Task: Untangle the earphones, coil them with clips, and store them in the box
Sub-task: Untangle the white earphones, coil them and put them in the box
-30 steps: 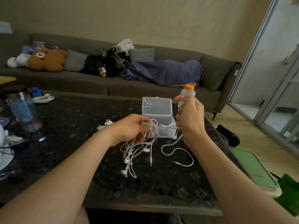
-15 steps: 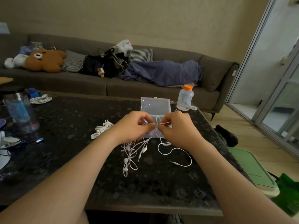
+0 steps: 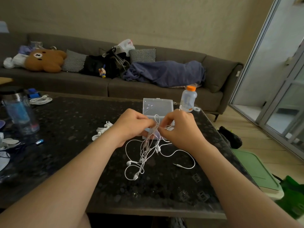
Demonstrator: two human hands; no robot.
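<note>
left hand (image 3: 133,124) and right hand (image 3: 179,129), fingers of both pinching one tangle of white earphones (image 3: 146,153) over the bench (image 3: 65,145), the rest trailing onto it, one clear box (image 3: 158,106) just behind, one bottle (image 3: 188,98) beyond

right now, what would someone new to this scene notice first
The left hand and right hand pinch a tangle of white earphones at mid-table, its cords trailing onto the dark speckled table. Right behind them sits the open clear plastic box, an orange-capped bottle at its right.
</note>
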